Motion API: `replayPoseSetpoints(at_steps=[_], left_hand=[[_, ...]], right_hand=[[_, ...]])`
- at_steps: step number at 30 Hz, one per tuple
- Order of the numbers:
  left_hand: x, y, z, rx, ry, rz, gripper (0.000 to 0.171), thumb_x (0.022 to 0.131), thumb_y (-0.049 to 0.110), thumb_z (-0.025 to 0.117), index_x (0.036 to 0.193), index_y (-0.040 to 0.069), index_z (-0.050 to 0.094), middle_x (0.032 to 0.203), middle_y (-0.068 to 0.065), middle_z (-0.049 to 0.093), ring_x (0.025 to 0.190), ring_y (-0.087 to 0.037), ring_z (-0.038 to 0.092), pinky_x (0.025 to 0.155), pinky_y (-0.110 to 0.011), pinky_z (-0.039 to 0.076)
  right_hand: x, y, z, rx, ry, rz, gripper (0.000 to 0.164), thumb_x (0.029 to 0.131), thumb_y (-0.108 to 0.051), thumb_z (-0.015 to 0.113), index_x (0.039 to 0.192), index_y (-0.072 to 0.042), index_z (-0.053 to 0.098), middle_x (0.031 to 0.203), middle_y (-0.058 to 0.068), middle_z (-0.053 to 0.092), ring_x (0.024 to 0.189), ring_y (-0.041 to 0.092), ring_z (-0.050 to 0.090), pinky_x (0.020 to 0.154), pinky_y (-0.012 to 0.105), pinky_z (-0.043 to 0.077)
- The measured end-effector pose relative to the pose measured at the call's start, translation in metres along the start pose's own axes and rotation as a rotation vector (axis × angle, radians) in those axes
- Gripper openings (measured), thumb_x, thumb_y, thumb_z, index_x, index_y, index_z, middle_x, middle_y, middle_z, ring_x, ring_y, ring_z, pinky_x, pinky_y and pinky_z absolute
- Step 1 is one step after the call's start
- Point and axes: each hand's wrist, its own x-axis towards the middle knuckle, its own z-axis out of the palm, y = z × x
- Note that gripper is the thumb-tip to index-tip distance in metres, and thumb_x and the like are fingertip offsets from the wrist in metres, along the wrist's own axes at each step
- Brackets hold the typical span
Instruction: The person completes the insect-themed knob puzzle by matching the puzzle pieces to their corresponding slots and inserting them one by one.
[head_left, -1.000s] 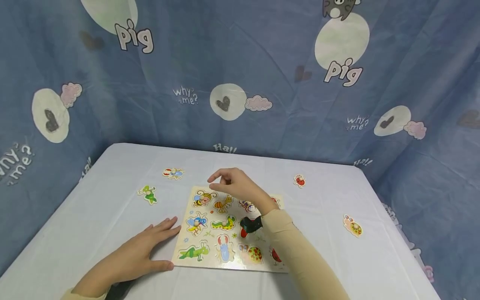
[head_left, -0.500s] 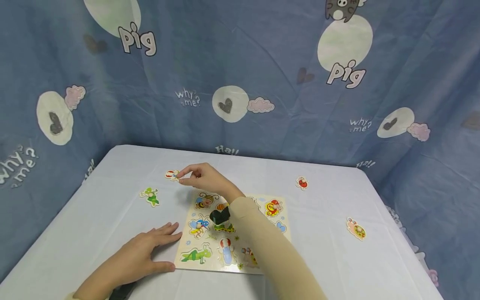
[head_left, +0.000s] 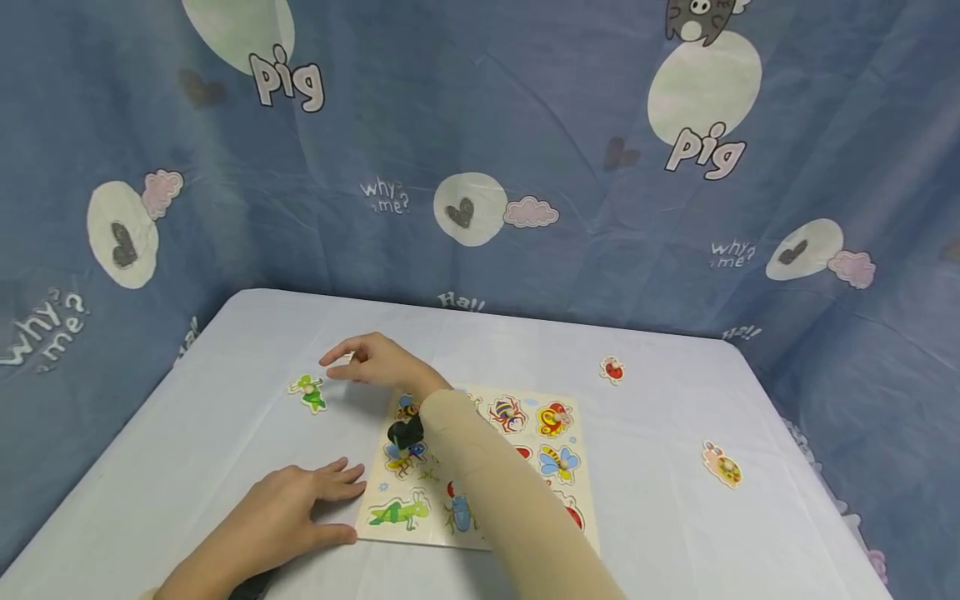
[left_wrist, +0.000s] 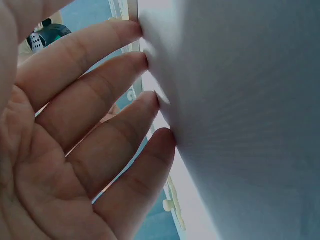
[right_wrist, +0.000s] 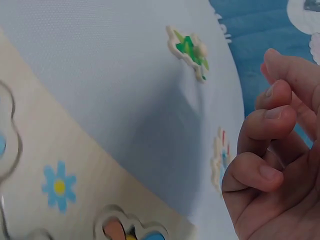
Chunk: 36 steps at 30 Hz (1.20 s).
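My right hand [head_left: 382, 362] hovers over the table's left rear, thumb and index finger apart, with nothing between them. Just left of its fingertips lies a green grasshopper puzzle piece [head_left: 309, 393] with a small knob. A red-and-blue beetle piece [right_wrist: 221, 161] shows on the table beyond the hand in the right wrist view; in the head view the hand mostly hides it. My left hand [head_left: 288, 508] rests with fairly straight fingers on the table, its thumb at the left edge of the wooden insect puzzle board [head_left: 390, 533]. The right forearm covers part of the board.
Toward the right rear lies a ladybug piece [head_left: 612, 369]. A snail-like piece [head_left: 722, 465] with a spotted shell is farther right. A white cloth covers the table [head_left: 660, 533], and a blue printed curtain [head_left: 570, 250] hangs behind and at the sides.
My right hand has moved left from above the board, reached the beetle piece, and now stands nearer the grasshopper piece. My left hand stays by the board's edge.
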Motion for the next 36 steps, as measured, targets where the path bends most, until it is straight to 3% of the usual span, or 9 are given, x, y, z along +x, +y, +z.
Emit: replayPoseSetpoints(at_steps=[7,12,15,19,22,30,36], left_hand=[[-0.002,0.0,0.0,0.018,0.031,0.037,0.063,0.08,0.063,0.084,0.129,0.024,0.08,0.14,0.006,0.074,0.128,-0.028,0.073,0.092,-0.057,0.063],[-0.003,-0.001,0.001,0.032,0.071,0.06,0.059,0.08,0.06,0.085,0.126,0.024,0.082,0.138,0.008,0.075,0.127,-0.025,0.074,0.091,-0.055,0.063],[-0.003,0.0,0.001,0.026,0.08,0.067,0.058,0.08,0.06,0.086,0.125,0.023,0.082,0.138,0.009,0.075,0.128,-0.023,0.074,0.091,-0.054,0.063],[-0.003,0.0,0.0,0.023,0.077,0.066,0.058,0.08,0.06,0.085,0.124,0.023,0.082,0.138,0.009,0.074,0.128,-0.023,0.073,0.092,-0.055,0.063],[-0.003,0.0,0.0,0.028,0.087,0.073,0.057,0.08,0.06,0.085,0.124,0.023,0.083,0.138,0.009,0.075,0.128,-0.024,0.073,0.091,-0.054,0.063],[-0.003,-0.001,0.0,0.031,0.115,0.091,0.056,0.079,0.059,0.086,0.122,0.023,0.083,0.137,0.009,0.075,0.128,-0.023,0.074,0.089,-0.052,0.064],[-0.004,-0.001,0.0,0.02,0.107,0.081,0.057,0.079,0.06,0.086,0.122,0.023,0.083,0.138,0.01,0.075,0.128,-0.023,0.073,0.091,-0.054,0.063]], right_hand=[[0.011,0.0,0.016,-0.064,-0.02,0.016,0.029,0.105,-0.018,0.07,0.132,-0.011,0.075,0.081,0.011,0.068,0.068,0.012,0.058,0.061,0.016,0.043],[0.018,0.0,0.027,-0.135,-0.04,0.04,0.027,0.106,-0.02,0.07,0.131,-0.015,0.077,0.068,0.0,0.06,0.061,0.005,0.046,0.058,0.018,0.037],[0.019,0.001,0.031,-0.192,-0.044,0.059,0.026,0.106,-0.021,0.068,0.13,-0.017,0.078,0.075,-0.006,0.064,0.064,0.004,0.045,0.06,0.017,0.038],[0.02,0.001,0.034,-0.249,-0.037,0.086,0.025,0.107,-0.022,0.068,0.13,-0.021,0.078,0.109,-0.006,0.077,0.074,0.002,0.054,0.066,0.015,0.045],[0.021,0.001,0.036,-0.282,-0.027,0.097,0.025,0.107,-0.023,0.068,0.129,-0.023,0.079,0.12,-0.003,0.078,0.079,0.002,0.06,0.069,0.014,0.048],[0.021,-0.003,0.043,-0.367,0.017,0.097,0.016,0.107,-0.023,0.069,0.118,-0.023,0.081,0.1,-0.008,0.076,0.074,0.003,0.058,0.064,0.013,0.046],[0.02,-0.007,0.047,-0.472,0.025,0.139,0.011,0.107,-0.028,0.068,0.11,-0.028,0.078,0.08,-0.012,0.066,0.068,0.004,0.051,0.061,0.015,0.041]])
